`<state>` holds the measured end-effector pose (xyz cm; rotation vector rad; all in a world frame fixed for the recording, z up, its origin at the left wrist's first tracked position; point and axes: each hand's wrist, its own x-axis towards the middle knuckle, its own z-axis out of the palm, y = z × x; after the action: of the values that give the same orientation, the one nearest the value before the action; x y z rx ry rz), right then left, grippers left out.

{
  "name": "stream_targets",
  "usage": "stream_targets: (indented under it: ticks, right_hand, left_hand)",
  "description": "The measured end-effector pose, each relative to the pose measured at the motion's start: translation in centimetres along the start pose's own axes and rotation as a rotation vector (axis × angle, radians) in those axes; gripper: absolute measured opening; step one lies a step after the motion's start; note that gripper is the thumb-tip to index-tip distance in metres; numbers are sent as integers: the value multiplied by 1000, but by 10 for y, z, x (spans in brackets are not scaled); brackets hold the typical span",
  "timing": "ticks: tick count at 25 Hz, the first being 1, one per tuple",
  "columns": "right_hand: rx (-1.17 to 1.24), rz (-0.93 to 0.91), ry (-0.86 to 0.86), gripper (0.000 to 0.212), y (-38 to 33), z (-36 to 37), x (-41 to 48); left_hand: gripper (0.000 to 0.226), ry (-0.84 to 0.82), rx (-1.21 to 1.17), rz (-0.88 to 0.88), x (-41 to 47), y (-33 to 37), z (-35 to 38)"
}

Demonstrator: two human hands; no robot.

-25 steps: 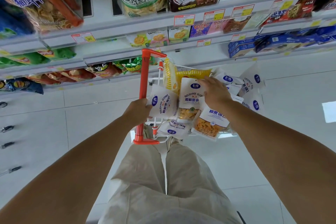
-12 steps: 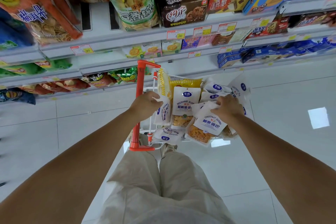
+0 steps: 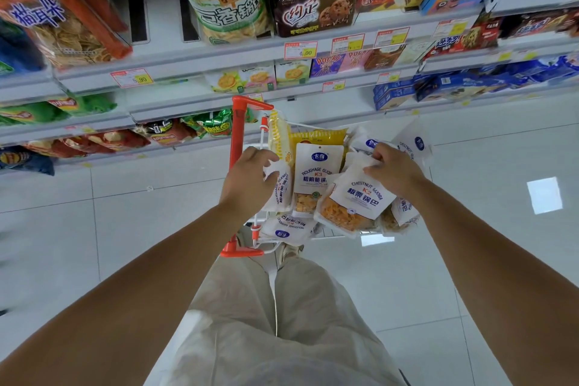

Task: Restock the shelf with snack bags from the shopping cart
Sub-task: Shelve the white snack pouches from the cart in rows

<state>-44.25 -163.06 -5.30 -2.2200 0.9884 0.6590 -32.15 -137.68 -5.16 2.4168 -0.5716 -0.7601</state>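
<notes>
While looking down into white wire shopping cart [image 3: 261, 230] with orange plastic handle, noted right hand [image 3: 395, 173] pinching top edge of glossy white plastic pouch marked CHESTNUT GUOBA [image 3: 357, 200], tilted atop the heap, probably to peel it free. Noted left hand [image 3: 249, 180] curled round leftmost white pouch [image 3: 279, 193], likely steadying. Slick, crinkly film; flat, limp. Grey metal shelf [image 3: 219, 55] beyond, well apart.

Left hand [image 3: 250, 180] grips a white snack bag [image 3: 279, 188] at the shopping cart's [image 3: 236, 141] handle edge; right hand [image 3: 393, 171] pinches the chestnut bag [image 3: 360, 197] top.
</notes>
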Motion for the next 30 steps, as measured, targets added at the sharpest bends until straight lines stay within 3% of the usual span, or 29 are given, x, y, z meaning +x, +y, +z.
stream_targets:
  ticks: [2, 7, 10, 11, 13, 16, 17, 19, 21, 23, 26, 28, 30]
  right_hand:
    - [137, 4, 2, 25, -8, -17, 2]
    - [479, -55, -260, 20, -53, -68, -6]
    - [756, -84, -483, 19, -78, -86, -6]
    - [818, -92, -561, 17, -86, -86, -6]
    - [927, -98, -614, 14, -104, -78, -3]
    - [1269, 83, -409, 12, -116, -46, 19]
    - [1194, 135, -270, 18, -111, -33, 31]
    - [472, 83, -89, 28, -91, -4, 51]
    - [-88, 5, -124, 48, -68, 23, 54]
    - [-309, -30, -130, 51, -58, 40, 50]
    - [-456, -139, -56, 29, -58, 46, 54]
    - [-203, -153, -109, 13, -59, 38, 54]
    - [89, -114, -170, 16, -58, 24, 47]
  left_hand:
    - [29, -22, -55, 52, -3, 7, 0]
    - [103, -518, -332, 32, 9, 57, -13]
    - [122, -508, -392, 47, 19, 71, -28]
    - [121, -480, -371, 33, 22, 67, -34]
    - [92, -516, -347, -25, 27, 52, -45]
    - [55, -479, -485, -167, 23, 19, -55]
    - [50, -390, -548, -212, 19, 6, -61]
    - [52, -232, -657, -299, 10, -18, -71]
    - [58, -168, -704, -358, 2, -37, -80]
    - [53, -159, -715, -384, -1, -44, -82]
    - [59, -179, -702, -417, -2, -42, -79]
    - [65, -184, -712, -417, 1, -40, -77]
    - [63, -191, -731, -394, 2, -35, -78]
